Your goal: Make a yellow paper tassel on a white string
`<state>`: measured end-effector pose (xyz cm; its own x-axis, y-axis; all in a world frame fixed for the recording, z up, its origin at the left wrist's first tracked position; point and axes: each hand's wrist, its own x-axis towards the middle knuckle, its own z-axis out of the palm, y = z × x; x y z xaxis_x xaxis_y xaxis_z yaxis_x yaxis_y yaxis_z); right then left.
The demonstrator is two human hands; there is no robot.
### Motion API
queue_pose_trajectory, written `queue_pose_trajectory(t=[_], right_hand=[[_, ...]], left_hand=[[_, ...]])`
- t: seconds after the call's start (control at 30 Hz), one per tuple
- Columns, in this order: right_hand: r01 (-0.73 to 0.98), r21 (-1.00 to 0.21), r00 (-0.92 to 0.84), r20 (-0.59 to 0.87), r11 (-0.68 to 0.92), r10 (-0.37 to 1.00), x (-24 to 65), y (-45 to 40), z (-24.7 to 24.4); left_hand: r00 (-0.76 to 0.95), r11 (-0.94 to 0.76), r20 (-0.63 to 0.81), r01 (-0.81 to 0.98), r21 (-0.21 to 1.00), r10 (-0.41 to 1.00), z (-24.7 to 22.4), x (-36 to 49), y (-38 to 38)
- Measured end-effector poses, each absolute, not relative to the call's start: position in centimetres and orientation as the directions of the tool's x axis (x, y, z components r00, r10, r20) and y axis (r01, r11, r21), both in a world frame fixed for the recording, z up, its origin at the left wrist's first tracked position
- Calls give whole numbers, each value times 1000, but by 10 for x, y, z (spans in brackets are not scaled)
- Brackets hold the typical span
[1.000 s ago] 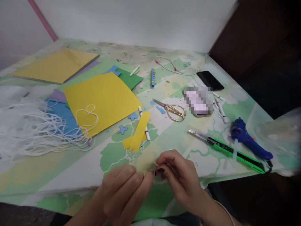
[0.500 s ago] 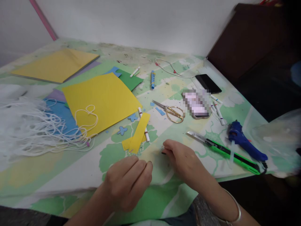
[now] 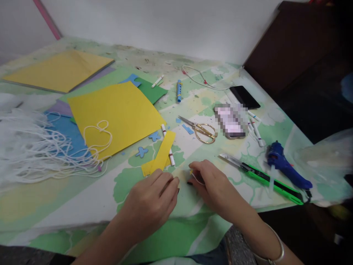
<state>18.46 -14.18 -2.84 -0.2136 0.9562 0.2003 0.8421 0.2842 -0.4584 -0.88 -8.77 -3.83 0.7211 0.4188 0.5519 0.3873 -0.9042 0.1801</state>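
My left hand (image 3: pixel 154 201) is closed, thumb and fingers pressed together low over the front of the table; whatever lies in the pinch is hidden. Facing it across a small gap, my right hand (image 3: pixel 212 184) has its fingers curled round a thin white string (image 3: pixel 197 179), with a tiny yellow bit (image 3: pixel 191 172) at the fingertips. Just beyond the left hand lie two crossed yellow strips (image 3: pixel 163 152), one over a white marker (image 3: pixel 172 159). Small blue cut-out shapes (image 3: pixel 141 152) are beside them. Gold-handled scissors (image 3: pixel 204 132) rest open-bladed farther back.
On the right lie a green utility knife (image 3: pixel 275 184) with its blade out, a blue glue gun (image 3: pixel 286 165) and two phones (image 3: pixel 245 97). A yellow sheet (image 3: pixel 116 117) and a tangle of white cord (image 3: pixel 55 147) spread at left. A blue roll (image 3: pixel 179 91) lies behind.
My right hand's fingers have parted slightly, bringing the white string and yellow bit into sight. The left hand has turned and risen a little. The view has shifted slightly.
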Motion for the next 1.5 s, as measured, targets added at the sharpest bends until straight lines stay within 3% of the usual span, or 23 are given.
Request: queue_pose_trajectory(t=[0.13, 0.3, 0.47, 0.57, 0.7, 0.9, 1.23, 1.5], right_hand=[[826, -484, -201, 226, 289, 953, 184, -143, -27], [745, -628, -90, 240, 226, 966, 181, -145, -28], [599, -766, -29, 269, 232, 963, 173, -144, -26], [538, -805, -51, 267, 252, 962, 168, -140, -24], [483, -832, -91, 261, 272, 961, 164, -135, -23], [448, -853, -101, 250, 269, 963, 162, -136, -24], [483, -834, -116, 241, 267, 964, 163, -135, -27], [390, -900, -90, 174, 196, 981, 163, -141, -23]], left_hand=[[700, -890, 552, 384, 245, 454, -40, -9, -88], [585, -756, 495, 378, 535, 643, -38, -5, -87], [524, -432, 243, 274, 859, 816, -25, 3, -83], [513, -187, 90, 141, 972, 853, -18, 5, -80], [518, -62, 27, 50, 997, 855, -15, 4, -76], [479, 166, -183, 77, 983, 859, -16, 6, -77], [454, 222, -218, 47, 974, 864, -20, 9, -78], [420, 175, -189, 71, 982, 888, -16, 9, -79]])
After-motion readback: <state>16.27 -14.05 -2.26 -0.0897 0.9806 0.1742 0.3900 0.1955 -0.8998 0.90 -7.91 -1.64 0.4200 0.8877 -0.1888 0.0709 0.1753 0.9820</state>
